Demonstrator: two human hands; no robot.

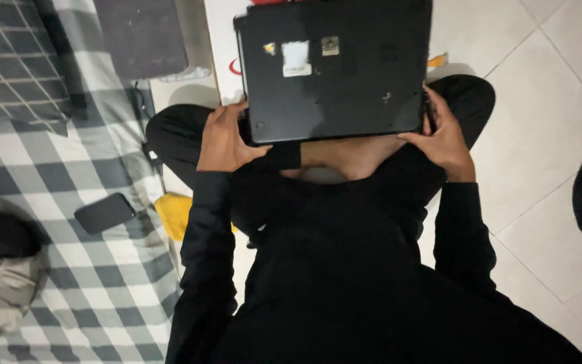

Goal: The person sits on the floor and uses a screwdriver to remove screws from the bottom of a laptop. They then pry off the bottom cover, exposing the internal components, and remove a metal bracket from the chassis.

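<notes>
Holding: laptop (pixel 335 67), underside up, over lap above the floor (pixel 540 101).
Fingers: left hand (pixel 225 140) and right hand (pixel 444 138) curled, pinching the near corners.
Handling: likely rigid, heavyish, smooth; support both sides.

1 head camera, looking steeply down, close over lap.

The tiled floor (pixel 547 87) carried a checked mattress (pixel 102 283) along its left edge. On the mattress lay a dark phone (pixel 104 212) near its right edge, a checked pillow (pixel 11 61) at its far corner.
</notes>
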